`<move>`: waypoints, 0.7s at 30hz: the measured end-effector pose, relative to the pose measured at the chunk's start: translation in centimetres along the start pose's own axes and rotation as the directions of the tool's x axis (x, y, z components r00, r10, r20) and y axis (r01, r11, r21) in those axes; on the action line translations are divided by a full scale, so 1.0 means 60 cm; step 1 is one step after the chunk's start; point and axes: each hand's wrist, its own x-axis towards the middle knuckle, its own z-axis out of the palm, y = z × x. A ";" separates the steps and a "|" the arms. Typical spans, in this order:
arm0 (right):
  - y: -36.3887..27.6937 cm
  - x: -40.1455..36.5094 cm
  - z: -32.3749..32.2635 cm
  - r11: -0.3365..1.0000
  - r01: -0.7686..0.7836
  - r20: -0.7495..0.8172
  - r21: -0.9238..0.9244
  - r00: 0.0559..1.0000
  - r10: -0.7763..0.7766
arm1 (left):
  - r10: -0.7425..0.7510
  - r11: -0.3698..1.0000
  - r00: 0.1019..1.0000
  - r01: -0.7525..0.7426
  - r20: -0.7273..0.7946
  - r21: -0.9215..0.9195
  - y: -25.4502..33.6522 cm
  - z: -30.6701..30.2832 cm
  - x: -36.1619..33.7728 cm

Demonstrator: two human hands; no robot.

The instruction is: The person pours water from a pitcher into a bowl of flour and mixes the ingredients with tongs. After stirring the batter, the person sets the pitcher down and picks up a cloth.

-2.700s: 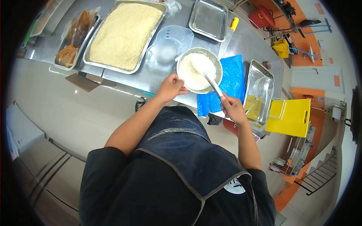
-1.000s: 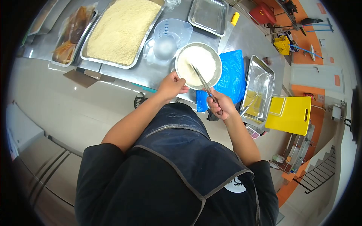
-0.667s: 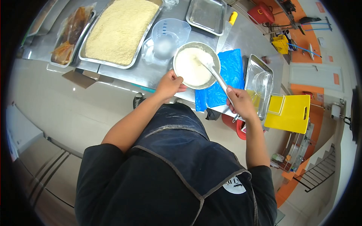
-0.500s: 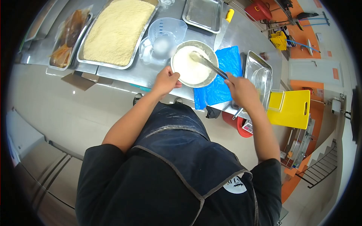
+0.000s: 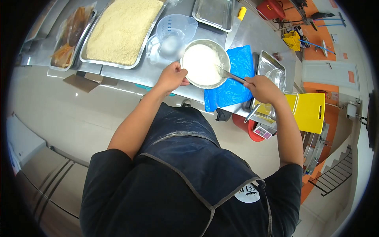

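Note:
A round metal bowl [image 5: 225, 55] of thick white batter [image 5: 200, 63] rests near the table's front edge. My left hand [image 5: 172, 78] is closed at the bowl's near left rim, thumb and fingers pinched there. My right hand [image 5: 264, 89] is wrapped around the handle end of what look like metal tongs [image 5: 233, 76]. Their far end dips into the batter at the bowl's right side, so the tip is partly hidden. Under the right forearm and beside the bowl lies a blue plastic bag [image 5: 239, 67].
Left of the bowl are a clear measuring jug [image 5: 179, 27], a tray of pale crumbs [image 5: 118, 33] and a tray of bagged brown food [image 5: 71, 43]. Behind are an empty metal tray [image 5: 213, 15] and a yellow-handled knife [image 5: 237, 23]. A strainer [image 5: 275, 79] and yellow board [image 5: 310, 112] are right.
My right hand has moved right and slightly down, drawing the tongs from the bowl's middle to its right side. My left hand stays at the rim; the view has shifted slightly.

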 end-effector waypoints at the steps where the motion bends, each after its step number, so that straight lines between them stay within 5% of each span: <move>1: 0.005 0.004 -0.004 0.998 0.002 0.068 0.062 0.998 -0.006 | 0.000 1.000 1.000 0.000 0.004 0.002 0.000 0.000 0.000; 4: -0.004 0.010 0.000 0.904 -0.214 0.300 0.371 0.949 0.102 | 0.002 1.000 1.000 -0.002 0.002 0.021 0.003 0.003 -0.005; 9: -0.011 0.030 0.084 0.395 -0.514 0.509 0.761 0.851 0.128 | -0.032 0.999 0.999 0.032 0.017 0.038 -0.007 0.003 -0.006; 15: -0.079 0.040 0.166 -0.136 -0.345 0.360 0.929 0.927 0.106 | 0.001 1.000 1.000 -0.001 -0.006 -0.003 -0.015 0.018 -0.013; 18: -0.089 0.039 0.166 -0.151 -0.282 0.304 0.947 0.942 0.142 | -0.018 1.000 1.000 0.018 -0.004 -0.007 -0.017 0.016 -0.011; 21: -0.084 0.015 0.126 0.211 -0.318 0.264 0.924 0.932 0.249 | -0.047 0.999 0.999 0.047 -0.004 -0.027 -0.018 0.017 -0.012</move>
